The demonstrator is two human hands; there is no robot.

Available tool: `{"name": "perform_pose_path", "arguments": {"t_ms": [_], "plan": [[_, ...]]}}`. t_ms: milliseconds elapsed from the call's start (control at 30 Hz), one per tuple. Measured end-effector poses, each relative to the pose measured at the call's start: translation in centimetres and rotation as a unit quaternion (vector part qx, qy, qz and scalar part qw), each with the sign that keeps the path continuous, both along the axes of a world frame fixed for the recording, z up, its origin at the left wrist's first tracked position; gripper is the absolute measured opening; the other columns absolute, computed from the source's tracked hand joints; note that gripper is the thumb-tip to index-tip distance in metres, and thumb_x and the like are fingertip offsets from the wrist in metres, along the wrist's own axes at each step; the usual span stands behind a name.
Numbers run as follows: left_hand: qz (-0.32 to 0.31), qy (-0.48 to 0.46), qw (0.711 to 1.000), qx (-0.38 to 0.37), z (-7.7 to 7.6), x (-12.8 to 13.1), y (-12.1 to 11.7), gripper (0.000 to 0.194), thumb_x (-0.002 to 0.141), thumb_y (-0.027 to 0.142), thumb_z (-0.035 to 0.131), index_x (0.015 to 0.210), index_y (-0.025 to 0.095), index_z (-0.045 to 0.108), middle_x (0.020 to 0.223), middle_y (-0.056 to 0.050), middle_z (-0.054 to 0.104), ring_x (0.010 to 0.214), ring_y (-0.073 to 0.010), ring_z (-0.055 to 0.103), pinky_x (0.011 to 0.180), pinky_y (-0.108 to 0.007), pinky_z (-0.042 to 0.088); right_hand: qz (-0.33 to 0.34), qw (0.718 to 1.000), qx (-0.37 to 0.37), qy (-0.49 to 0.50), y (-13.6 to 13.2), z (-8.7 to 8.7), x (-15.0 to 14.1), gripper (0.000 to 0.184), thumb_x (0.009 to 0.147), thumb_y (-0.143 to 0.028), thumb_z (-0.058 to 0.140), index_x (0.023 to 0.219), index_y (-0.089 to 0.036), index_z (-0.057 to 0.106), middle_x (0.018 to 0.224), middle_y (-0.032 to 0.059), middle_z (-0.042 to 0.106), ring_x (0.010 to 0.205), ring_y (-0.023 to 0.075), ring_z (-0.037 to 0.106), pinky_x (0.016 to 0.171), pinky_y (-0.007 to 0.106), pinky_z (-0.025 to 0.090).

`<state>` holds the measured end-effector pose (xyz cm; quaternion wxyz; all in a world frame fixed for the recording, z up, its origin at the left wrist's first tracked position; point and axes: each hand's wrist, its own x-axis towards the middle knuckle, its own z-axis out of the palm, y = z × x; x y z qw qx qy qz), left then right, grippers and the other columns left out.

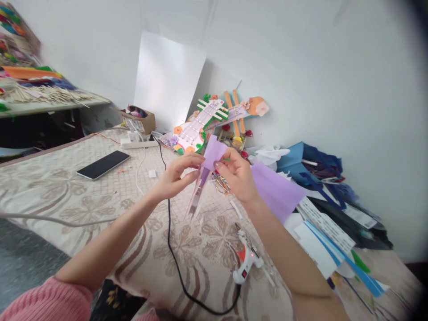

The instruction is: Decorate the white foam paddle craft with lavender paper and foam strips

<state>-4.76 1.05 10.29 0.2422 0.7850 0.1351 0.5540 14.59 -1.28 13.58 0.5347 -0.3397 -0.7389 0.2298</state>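
Observation:
A small piece of light purple paper (pixel 214 153) is held up over the middle of the table. My right hand (pixel 239 175) pinches its right side between thumb and fingers. At its left edge, my left hand (pixel 179 175) grips it with bent fingers and thumb. Below the paper hangs a narrow, partly clear strip (pixel 197 196), blurred; how it joins the paper is hard to see. A white hot glue gun (pixel 246 258) with an orange trigger and a small red light lies near my right forearm. A larger purple sheet (pixel 276 191) lies behind my right wrist.
Two flower-decorated guitar-shaped crafts (pixel 200 127) lean at the back. A black cord (pixel 170 232) crosses the patterned tablecloth to the glue gun. Left are a phone (pixel 103 165), a power strip (pixel 138 143) and a cardboard box (pixel 145 121). Bags (pixel 301 160) and papers (pixel 324 223) crowd the right.

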Motion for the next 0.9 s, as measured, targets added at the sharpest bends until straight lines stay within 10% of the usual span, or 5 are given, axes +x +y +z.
{"name": "perform_pose_path", "arguments": {"t_ms": [267, 467, 900], "plan": [[0.075, -0.078, 0.990, -0.094, 1.0, 1.5, -1.0, 0.017, 0.089, 0.030, 0.064, 0.077, 0.019, 0.067, 0.083, -0.004, 0.068, 0.078, -0.0133, 0.063, 0.068, -0.025, 0.053, 0.013, 0.998, -0.039, 0.043, -0.9, 0.8, 0.6, 0.010, 0.090, -0.032, 0.061, 0.088, -0.023, 0.060, 0.102, 0.0027, 0.062, 0.092, 0.0156, 0.061, 0.082, 0.031, 0.051], [0.105, -0.098, 0.982, -0.126, 1.6, 1.9, -1.2, 0.015, 0.087, 0.030, 0.064, 0.077, 0.018, 0.064, 0.073, 0.000, 0.063, 0.067, -0.0108, 0.059, 0.066, -0.024, 0.050, -0.059, 0.996, -0.067, 0.028, -6.8, -0.4, 4.7, 0.009, 0.092, -0.029, 0.061, 0.091, -0.023, 0.067, 0.106, 0.0044, 0.068, 0.102, 0.0167, 0.064, 0.089, 0.030, 0.052], [0.117, -0.093, 0.980, -0.130, 1.8, 1.8, -1.4, 0.025, 0.085, 0.040, 0.070, 0.075, 0.018, 0.065, 0.069, 0.001, 0.061, 0.062, -0.0099, 0.054, 0.060, -0.023, 0.045, -0.297, 0.891, -0.322, 0.116, -21.7, -13.0, 8.3, 0.034, 0.092, -0.048, 0.059, 0.073, -0.019, 0.059, 0.053, -0.0048, 0.050, 0.048, 0.0092, 0.047, 0.048, 0.022, 0.040]]}}
